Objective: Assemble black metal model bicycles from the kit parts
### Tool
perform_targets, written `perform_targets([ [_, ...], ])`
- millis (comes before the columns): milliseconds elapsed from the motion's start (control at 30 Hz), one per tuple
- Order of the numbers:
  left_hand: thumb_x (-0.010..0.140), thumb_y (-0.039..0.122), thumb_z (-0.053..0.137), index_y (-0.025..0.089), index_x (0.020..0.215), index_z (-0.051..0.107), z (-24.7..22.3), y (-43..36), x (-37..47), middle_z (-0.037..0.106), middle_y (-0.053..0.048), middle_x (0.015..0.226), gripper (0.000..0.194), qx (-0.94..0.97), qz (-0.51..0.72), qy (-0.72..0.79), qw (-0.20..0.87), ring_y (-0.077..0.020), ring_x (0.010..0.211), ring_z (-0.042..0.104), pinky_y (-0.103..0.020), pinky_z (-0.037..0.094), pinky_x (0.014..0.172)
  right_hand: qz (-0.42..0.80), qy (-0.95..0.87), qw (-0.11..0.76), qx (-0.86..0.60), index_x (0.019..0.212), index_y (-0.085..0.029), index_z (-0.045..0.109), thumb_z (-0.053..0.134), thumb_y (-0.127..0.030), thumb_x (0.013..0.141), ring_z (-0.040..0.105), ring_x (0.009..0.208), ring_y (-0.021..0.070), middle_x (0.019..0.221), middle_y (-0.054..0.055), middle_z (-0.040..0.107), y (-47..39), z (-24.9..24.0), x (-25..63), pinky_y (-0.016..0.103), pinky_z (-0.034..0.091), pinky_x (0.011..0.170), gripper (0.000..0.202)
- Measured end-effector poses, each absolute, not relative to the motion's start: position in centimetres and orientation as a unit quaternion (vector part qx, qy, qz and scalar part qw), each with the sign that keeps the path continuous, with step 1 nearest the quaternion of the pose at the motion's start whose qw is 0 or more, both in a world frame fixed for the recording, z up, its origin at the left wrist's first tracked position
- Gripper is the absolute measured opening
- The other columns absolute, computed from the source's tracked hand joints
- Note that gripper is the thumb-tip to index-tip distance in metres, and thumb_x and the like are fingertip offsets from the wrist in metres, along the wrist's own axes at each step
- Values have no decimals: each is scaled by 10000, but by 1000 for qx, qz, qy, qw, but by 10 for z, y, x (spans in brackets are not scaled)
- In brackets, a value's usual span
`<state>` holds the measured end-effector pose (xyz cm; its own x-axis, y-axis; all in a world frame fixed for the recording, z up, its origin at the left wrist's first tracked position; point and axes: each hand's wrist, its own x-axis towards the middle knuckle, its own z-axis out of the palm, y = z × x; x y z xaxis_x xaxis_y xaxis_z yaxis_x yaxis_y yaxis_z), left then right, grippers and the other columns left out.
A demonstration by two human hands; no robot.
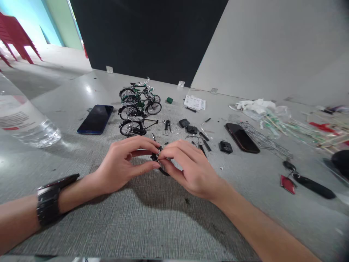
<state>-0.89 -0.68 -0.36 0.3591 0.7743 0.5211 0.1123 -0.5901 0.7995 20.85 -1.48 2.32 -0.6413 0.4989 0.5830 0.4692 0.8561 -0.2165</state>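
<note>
Pinching left hand (pixel 128 163): thumb below and fingertips above close on the small black wheel (pixel 164 171), just above the grey tabletop (pixel 122 233).
Right hand (pixel 188 165): thumb and bent fingers pressed together at the wheel's other side, touching or nearly touching the left fingertips; exactly what they pinch is hidden.
Wheel: tilted between both hands, partly covered; looks like light, stiff plastic, its thin spokes likely fragile. Best held by the rim or the hub, without squeezing the spokes.
Loose black parts (pixel 192 129): spread just beyond the right hand, small and probably easy to flick away.
Bicycle lacking a front wheel (pixel 139 131): beyond the left hand, its slender frame best lifted by the thicker middle.
Miniature bicycles (pixel 154 108): grouped farther back, upright.
Instruction sheet (pixel 195 102): flat, near the dark panel (pixel 147 36).
</note>
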Motion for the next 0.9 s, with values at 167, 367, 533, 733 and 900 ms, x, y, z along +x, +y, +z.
perform_targets([
  [167,812,201,837,187,938,748,-2,-6,-9,776,-60,1041,155,775,473,302,290,-186,983,728,-283,616,882,53,-911,317,-259,1009,-161,607,536,-199,1036,632,890,169,948,68,707,-16,25,209,308,520,789,84],
  [367,847,193,798,187,941,726,-3,-6,-9,771,-77,1068,119,785,468,299,275,-214,994,734,-344,620,882,57,-908,310,-277,987,-165,579,470,-202,1060,599,837,164,926,71,672,-17,27,208,304,509,734,136],
  [533,850,165,780,193,925,710,-2,-8,-8,772,-66,1063,106,801,468,295,229,-206,950,738,-347,616,869,59,-904,316,-283,972,-147,573,491,-163,1040,571,799,153,893,66,643,-18,25,207,293,493,711,107],
  [733,849,140,764,192,919,706,-1,-9,-7,774,-61,1056,105,801,471,297,223,-196,930,739,-338,617,864,71,-898,322,-290,947,-168,547,490,-138,1028,523,719,129,850,36,606,-18,23,204,266,455,651,104],
  [900,843,137,767,198,910,704,-1,-9,-6,780,-63,1044,110,794,481,294,228,-191,931,739,-324,616,841,75,-893,333,-293,949,-158,544,498,-143,1029,523,729,127,859,40,601,-19,22,203,260,439,649,93],
])
